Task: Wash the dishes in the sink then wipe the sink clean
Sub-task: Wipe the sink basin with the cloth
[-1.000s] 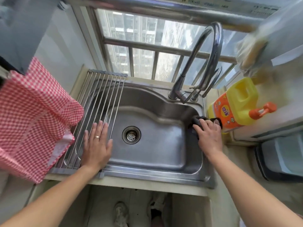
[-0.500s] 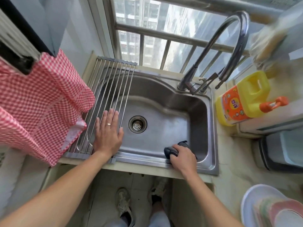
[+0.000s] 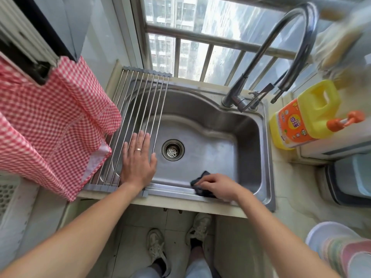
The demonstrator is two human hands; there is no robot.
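Leftward along the sink's (image 3: 268,157) near rim since half a second ago, my right hand (image 3: 218,187) curls on the dark cloth (image 3: 200,183) under its fingers, while my left hand (image 3: 138,163) lies flat, fingers straight, on the rack (image 3: 138,101).

I see a red checked cloth (image 3: 50,121) hanging at the left, its lower corner draped over the left end of a roll-up rack (image 3: 138,109). A yellow bottle (image 3: 305,119) with an orange label and orange pump stands on the counter (image 3: 285,177) to the right. Behind is a barred window (image 3: 200,37) with tower blocks beyond it. A grey bin (image 3: 349,179) sits at the right edge, and stacked plates (image 3: 341,249) show at the lower right corner. Down below are two worn shoes (image 3: 176,235) on a tiled floor (image 3: 136,229)
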